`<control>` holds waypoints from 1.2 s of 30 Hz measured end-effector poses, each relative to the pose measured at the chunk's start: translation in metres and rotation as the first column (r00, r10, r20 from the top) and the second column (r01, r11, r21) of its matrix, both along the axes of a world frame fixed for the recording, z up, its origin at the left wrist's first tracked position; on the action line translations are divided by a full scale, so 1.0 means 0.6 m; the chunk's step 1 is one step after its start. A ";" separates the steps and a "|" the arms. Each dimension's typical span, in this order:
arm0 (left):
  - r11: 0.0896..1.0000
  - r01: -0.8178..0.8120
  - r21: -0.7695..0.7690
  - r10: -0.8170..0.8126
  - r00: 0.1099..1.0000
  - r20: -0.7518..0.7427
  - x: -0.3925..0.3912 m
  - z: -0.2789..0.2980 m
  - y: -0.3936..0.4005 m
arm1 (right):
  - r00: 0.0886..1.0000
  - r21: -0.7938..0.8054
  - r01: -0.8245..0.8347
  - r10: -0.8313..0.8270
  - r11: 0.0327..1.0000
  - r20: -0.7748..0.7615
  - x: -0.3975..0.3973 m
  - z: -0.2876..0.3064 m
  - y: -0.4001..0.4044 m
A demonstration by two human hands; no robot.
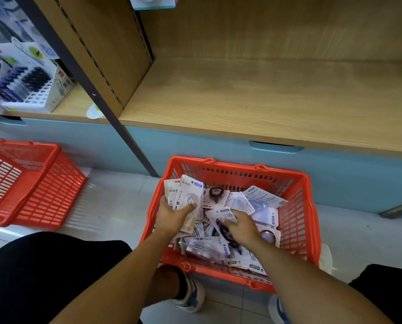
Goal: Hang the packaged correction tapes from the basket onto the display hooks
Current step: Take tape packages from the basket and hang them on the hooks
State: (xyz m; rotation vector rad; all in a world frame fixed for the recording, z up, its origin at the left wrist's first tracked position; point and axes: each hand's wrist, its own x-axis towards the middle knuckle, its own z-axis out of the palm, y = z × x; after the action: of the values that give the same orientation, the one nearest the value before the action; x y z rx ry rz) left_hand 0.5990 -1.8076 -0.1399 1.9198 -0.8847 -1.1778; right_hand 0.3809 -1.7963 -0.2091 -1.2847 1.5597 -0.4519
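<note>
Two hands are working inside the red basket (296, 206) right now, which is sitting on the floor just in front of the wooden shelf (242, 99). The left hand (172, 216) is hovering over the basket's left side, and its grip is closed around a small fanned stack of packaged correction tapes (187, 195), thumb pressing across the front pack, with the pack tops sticking up above the basket's rim. The right hand (241, 226) is reaching into the middle of the basket, fingers curling onto a white pack (221, 215) at the top of the pile, so that grip is pinching a pack too, though the pack is still lying on the heap. The rest of the loose packs (253, 206) are filling the basket in a messy jumble, some face up, some face down.

To the left of the basket, a second red basket (31, 183) is resting tilted on the floor. Further up and left of the basket, a white display box of pens (31, 78) is standing on the neighbouring shelf. A sneaker (190, 298) is poking out just below the basket's near edge.
</note>
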 end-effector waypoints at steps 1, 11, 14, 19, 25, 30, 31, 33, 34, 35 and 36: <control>1.000 0.010 -0.011 -0.010 1.000 0.026 0.003 -0.002 0.001 | 0.999 0.004 -0.033 0.033 0.999 -0.012 0.011 -0.003 -0.002; 0.998 0.042 -0.047 -0.039 0.998 0.057 0.038 -0.017 0.013 | 0.664 0.256 -0.554 0.606 0.792 -0.438 0.042 -0.058 0.034; 0.998 0.066 -0.023 -0.065 0.996 0.061 0.041 -0.022 0.016 | 0.695 0.281 -0.542 0.611 0.792 -0.380 0.057 -0.059 0.022; 0.995 0.096 -0.004 -0.095 0.994 0.057 0.041 -0.023 0.014 | 0.717 0.293 -0.499 0.579 0.815 -0.389 0.060 -0.065 0.025; 0.996 0.038 -0.078 -0.033 0.997 0.063 0.037 -0.008 0.001 | 0.732 0.272 -0.470 0.543 0.840 -0.412 0.050 -0.005 0.009; 0.986 -0.066 -0.154 0.075 0.996 0.050 0.034 0.044 -0.026 | 0.873 0.170 -0.341 0.378 0.925 -0.309 0.000 0.126 -0.075; 0.982 -0.077 -0.171 0.086 0.995 0.043 0.030 0.060 -0.029 | 0.903 0.153 -0.295 0.328 0.943 -0.278 -0.011 0.153 -0.084; 0.976 -0.058 -0.211 0.068 0.997 0.044 0.018 0.096 -0.036 | 0.923 0.138 -0.270 0.297 0.953 -0.244 -0.032 0.213 -0.100; 0.975 -0.036 -0.220 0.046 0.998 0.042 0.014 0.114 -0.040 | 0.914 0.112 -0.290 0.309 0.951 -0.262 -0.042 0.242 -0.109; 0.974 -0.014 -0.225 0.023 0.999 0.036 0.012 0.132 -0.045 | 0.900 0.085 -0.320 0.330 0.944 -0.283 -0.050 0.274 -0.119; 0.973 0.014 -0.230 -0.005 0.999 0.038 0.014 0.146 -0.053 | 0.882 0.071 -0.354 0.358 0.933 -0.308 -0.057 0.307 -0.128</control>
State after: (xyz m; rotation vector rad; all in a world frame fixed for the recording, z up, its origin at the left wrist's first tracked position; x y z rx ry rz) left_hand 0.6074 -1.8395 -0.0524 1.7553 -1.0049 -1.0002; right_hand 0.3465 -1.8734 -0.0252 -1.6551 1.5306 0.0022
